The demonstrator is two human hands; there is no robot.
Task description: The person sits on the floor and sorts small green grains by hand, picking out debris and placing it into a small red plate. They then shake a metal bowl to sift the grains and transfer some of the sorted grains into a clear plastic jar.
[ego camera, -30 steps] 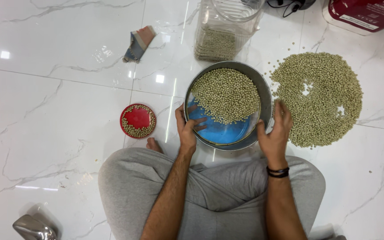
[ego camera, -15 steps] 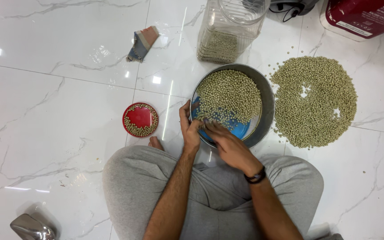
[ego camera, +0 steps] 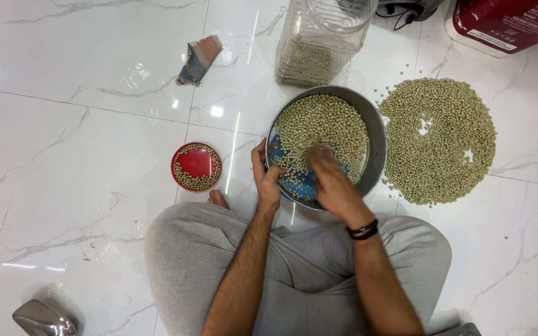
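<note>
I see my left hand point(ego camera: 266, 177) clamped on the near-left rim of the round metal pan point(ego camera: 378, 134), thumb over the edge, steadying it on the white marble floor point(ego camera: 76, 155) just ahead of my crossed legs in grey trousers point(ego camera: 306, 267). My right hand point(ego camera: 331, 180) is inside the pan, fingers point(ego camera: 316, 152) spread loosely and partly blurred, down among the pale green peas point(ego camera: 325, 121); I cannot tell whether anything is pinched between them. The peas lie banked toward the far side, leaving a patch of the blue pan bottom point(ego camera: 303, 183) bare near me.

To work this well, I judge the pan should stay tipped a little so the peas thin out to one layer at the bare patch, with the fingers raking a few across at a time and the left grip firm so nothing rolls over the rim.

Around me: a wide loose heap of peas point(ego camera: 437, 140) lies on the floor just right of the pan, almost touching it. A small red lid point(ego camera: 195, 166) with peas around its edge sits to the left, near my bare toes point(ego camera: 218, 199). A clear plastic jar point(ego camera: 322, 40), partly filled, stands just beyond the pan. A folded cloth point(ego camera: 199, 58), a red package point(ego camera: 505, 22) and a shiny metal object point(ego camera: 45, 318) lie farther off. The heap crowds any sweep to the right.
</note>
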